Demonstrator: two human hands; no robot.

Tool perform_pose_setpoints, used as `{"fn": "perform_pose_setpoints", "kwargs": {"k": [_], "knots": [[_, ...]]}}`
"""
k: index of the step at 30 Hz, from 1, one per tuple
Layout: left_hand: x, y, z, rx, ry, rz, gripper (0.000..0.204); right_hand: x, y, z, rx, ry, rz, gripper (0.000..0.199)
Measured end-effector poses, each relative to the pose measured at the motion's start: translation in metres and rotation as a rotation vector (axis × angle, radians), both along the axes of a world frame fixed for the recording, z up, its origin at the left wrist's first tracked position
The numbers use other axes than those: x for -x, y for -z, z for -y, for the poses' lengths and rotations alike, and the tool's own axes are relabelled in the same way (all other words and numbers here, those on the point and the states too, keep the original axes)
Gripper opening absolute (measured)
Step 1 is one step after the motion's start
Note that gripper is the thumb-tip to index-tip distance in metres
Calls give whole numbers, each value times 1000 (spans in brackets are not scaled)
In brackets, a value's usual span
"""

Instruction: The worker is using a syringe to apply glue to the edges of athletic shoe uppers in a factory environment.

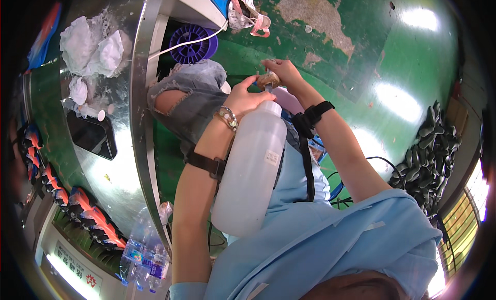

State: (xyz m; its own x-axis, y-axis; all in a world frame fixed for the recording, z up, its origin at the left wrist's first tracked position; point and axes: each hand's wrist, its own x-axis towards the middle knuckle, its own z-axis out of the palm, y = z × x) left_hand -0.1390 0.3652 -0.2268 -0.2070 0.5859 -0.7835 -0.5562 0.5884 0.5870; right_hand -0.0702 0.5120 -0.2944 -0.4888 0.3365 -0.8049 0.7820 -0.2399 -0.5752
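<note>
A large translucent white plastic bottle (252, 165) leans along my left forearm in front of my blue top, its white cap (269, 108) pointing away from me. Just beyond the cap, a small tan-brown piece (268, 82) sits between my two hands; its kind is too small to make out. My left hand (244, 99) is closed at the cap end, fingers curled about a greyish tip and the near side of that piece. From the far right, my right hand (285, 73) pinches the same piece. Some fingertips are hidden.
A metal-edged table (111, 196) on the left carries crumpled white paper (93, 47) and a black phone (91, 134). Plastic bottles (144, 253) stand near its lower end. A purple spool (194, 44) lies beside my knee. Black shoe-like parts (429, 150) are heaped at right.
</note>
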Motion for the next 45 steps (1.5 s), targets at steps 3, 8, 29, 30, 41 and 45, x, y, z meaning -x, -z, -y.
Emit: {"fn": "perform_pose_setpoints", "kwargs": {"k": [3, 8, 29, 30, 41, 45], "knots": [[-1, 2, 0, 24, 7, -12, 59, -1, 1, 1, 111, 60, -102, 32], [-1, -1, -1, 20, 15, -30, 59, 3, 4, -3, 60, -6, -59, 37], [2, -21, 7, -183, -176, 249, 57, 11, -37, -32, -115, -224, -88, 41], [2, -30, 7, -204, -268, 344, 55, 12, -42, -34, -126, -222, -98, 41], [18, -97, 24, -757, -156, 435, 98, 37, -132, -39, -777, -776, -1071, 12], [25, -136, 50, -868, -97, 315, 108, 57, -191, -33, -903, -895, -1225, 13]]}}
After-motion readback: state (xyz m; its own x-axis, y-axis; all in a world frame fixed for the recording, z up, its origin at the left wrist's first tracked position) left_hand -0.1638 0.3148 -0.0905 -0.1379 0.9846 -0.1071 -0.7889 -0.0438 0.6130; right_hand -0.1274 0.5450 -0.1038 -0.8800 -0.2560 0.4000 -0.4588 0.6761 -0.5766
